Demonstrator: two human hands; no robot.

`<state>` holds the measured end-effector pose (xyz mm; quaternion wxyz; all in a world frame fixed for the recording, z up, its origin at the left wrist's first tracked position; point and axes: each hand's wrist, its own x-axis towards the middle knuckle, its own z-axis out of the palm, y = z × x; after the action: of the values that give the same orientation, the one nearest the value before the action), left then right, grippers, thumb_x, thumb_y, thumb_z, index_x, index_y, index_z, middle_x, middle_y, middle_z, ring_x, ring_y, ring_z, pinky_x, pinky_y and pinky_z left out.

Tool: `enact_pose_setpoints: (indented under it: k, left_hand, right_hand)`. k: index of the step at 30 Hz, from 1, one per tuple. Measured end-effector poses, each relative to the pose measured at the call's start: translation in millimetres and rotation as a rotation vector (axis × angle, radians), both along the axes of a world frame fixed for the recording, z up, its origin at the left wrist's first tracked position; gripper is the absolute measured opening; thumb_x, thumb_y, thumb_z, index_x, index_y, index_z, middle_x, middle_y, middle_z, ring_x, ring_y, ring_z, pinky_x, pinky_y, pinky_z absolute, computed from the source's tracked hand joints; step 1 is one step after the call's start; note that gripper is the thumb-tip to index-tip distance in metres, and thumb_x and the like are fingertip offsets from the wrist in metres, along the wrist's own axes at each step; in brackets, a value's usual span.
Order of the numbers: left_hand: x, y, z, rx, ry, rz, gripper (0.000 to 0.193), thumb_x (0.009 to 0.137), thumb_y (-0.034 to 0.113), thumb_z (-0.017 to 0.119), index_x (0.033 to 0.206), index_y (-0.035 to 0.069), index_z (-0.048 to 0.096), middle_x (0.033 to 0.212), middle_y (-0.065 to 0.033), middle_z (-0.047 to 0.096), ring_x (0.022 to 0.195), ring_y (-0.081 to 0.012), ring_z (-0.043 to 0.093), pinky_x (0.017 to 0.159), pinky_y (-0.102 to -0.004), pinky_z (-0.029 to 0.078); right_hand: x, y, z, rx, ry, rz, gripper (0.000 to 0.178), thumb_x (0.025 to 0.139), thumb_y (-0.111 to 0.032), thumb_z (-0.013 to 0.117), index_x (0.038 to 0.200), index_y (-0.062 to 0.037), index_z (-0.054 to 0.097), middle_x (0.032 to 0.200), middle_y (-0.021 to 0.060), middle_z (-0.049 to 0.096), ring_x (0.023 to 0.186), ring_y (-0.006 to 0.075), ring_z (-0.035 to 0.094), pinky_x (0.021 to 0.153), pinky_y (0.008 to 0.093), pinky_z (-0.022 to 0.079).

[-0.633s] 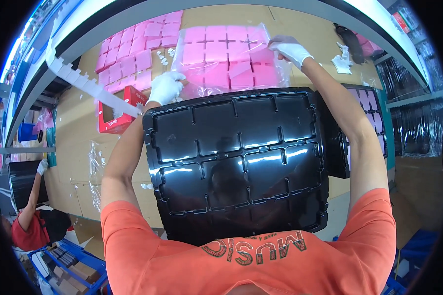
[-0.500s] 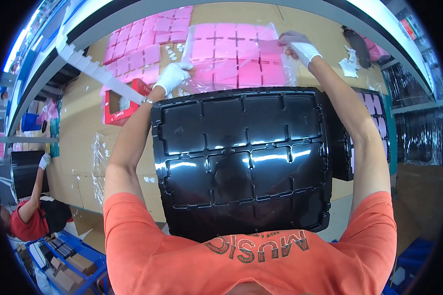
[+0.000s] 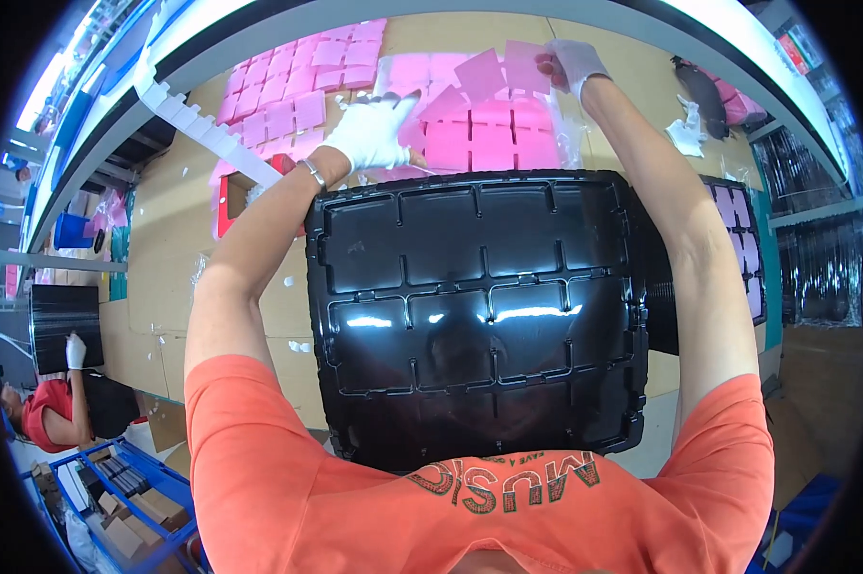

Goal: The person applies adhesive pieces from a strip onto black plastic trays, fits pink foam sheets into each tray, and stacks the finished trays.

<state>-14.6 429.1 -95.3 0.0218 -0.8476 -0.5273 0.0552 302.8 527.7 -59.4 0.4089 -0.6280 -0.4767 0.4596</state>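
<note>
Beyond the stack of black plastic trays (image 3: 475, 244) lies a layer of pink foam sheets (image 3: 489, 143), partly covered by clear plastic film (image 3: 570, 143). My right hand (image 3: 577, 65), in a white glove with bare fingertips, pinches a thin pink sheet (image 3: 525, 69) above the far right corner of the layer. Another pink sheet (image 3: 479, 75) tilts up beside it. My left hand (image 3: 369, 132), also gloved, is spread at the layer's left edge, just past the tray's far left corner. Its fingers are apart, with nothing visibly held.
More pink sheets (image 3: 283, 86) lie at the far left by a red box (image 3: 231, 203). A white notched strip (image 3: 197, 124) slants above the cardboard-covered table (image 3: 178, 277). At right are a tray with pink pieces (image 3: 738, 230) and a white glove (image 3: 687, 129). A co-worker (image 3: 63, 407) works at left.
My left hand has moved right and its fingers have spread. My right hand has risen slightly away with the pink sheet. More pink sheets now stand tilted between the hands.
</note>
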Motion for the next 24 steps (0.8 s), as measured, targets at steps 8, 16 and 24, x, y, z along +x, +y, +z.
enact_pose_setpoints:
  k: [8, 16, 24]
  left_hand:
    - [-7.9, -0.7, -32.8, 0.335, -0.069, -0.158, 0.089, 0.077, 0.049, 0.070, 0.148, 0.010, 0.034, 0.127, -0.0226, 0.055, 0.113, -0.0402, 0.057, 0.101, -0.0511, 0.039]
    - [-40.2, -3.8, -33.1, 0.107, -0.730, 0.278, 0.024, 0.083, 0.017, 0.066, 0.106, 0.012, 0.072, 0.103, -0.0125, 0.070, 0.093, -0.0316, 0.066, 0.088, -0.0418, 0.050]
    - [-40.9, -72.1, 55.8, 0.380, -0.491, -0.038, 0.017, 0.080, 0.020, 0.072, 0.093, 0.009, 0.072, 0.096, -0.0084, 0.068, 0.090, -0.0308, 0.064, 0.082, -0.0378, 0.049]
  right_hand:
    - [-21.1, 17.9, 13.7, -0.145, 0.125, -0.034, 0.020, 0.091, -0.020, 0.053, 0.093, -0.0026, 0.062, 0.086, 0.0131, 0.070, 0.059, 0.0184, 0.068, 0.037, 0.0277, 0.037]
    - [9.3, -22.9, 12.5, 0.082, -0.025, 0.090, 0.032, 0.093, -0.008, 0.054, 0.124, -0.0003, 0.055, 0.093, 0.0118, 0.069, 0.076, 0.0138, 0.069, 0.052, 0.0227, 0.047]
    - [46.2, -137.0, 51.0, 0.185, -0.092, 0.310, 0.039, 0.092, -0.008, 0.060, 0.130, -0.0029, 0.058, 0.095, 0.0061, 0.066, 0.078, 0.0087, 0.064, 0.061, 0.0194, 0.047]
